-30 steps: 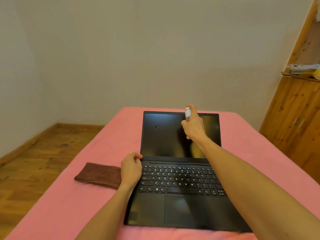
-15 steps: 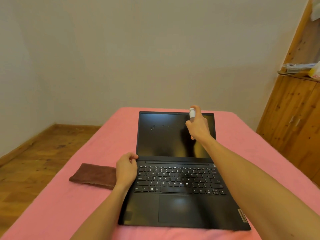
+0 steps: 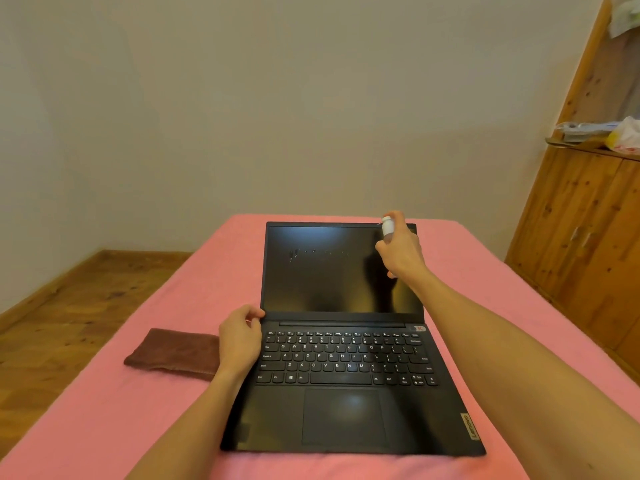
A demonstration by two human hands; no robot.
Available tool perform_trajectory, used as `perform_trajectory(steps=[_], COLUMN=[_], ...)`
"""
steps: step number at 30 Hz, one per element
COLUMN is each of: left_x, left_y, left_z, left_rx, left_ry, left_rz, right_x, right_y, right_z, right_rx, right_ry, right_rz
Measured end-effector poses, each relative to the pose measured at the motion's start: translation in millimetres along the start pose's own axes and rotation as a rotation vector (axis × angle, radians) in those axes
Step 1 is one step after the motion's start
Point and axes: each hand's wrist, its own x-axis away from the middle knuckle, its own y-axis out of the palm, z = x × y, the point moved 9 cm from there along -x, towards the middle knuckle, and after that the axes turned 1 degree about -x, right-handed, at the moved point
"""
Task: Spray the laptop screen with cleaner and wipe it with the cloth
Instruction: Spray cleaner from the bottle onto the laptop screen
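Laptop [image 3: 341, 362] is sitting open on the pink cover [image 3: 104, 410], its dark screen [image 3: 329, 271] facing you with a thin row of droplets showing across its upper left part. Your right hand [image 3: 401, 251] is wrapping its fingers round the small white spray bottle [image 3: 387, 228], holding it up in front of the screen's top right corner. Your left hand [image 3: 240, 337] is resting at the laptop's left edge near the hinge, fingers curling onto the corner of the base. Just beside that hand, to the left, the brown cloth [image 3: 173, 353] is lying folded on the cover. Beyond, a wooden cabinet [image 3: 581, 254] is standing at the right.
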Motion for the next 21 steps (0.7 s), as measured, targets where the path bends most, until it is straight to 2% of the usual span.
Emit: perform_trajectory(steps=[21], left_x=[0.9], left_y=[-1.0], left_z=[4.6], left_rx=[-0.041], left_ry=[0.013], left_rz=[0.006], right_x=[-6.3], right_y=[-31.1], right_z=[25.8], right_rx=[-0.001], right_ry=[0.016], right_rz=[0.033])
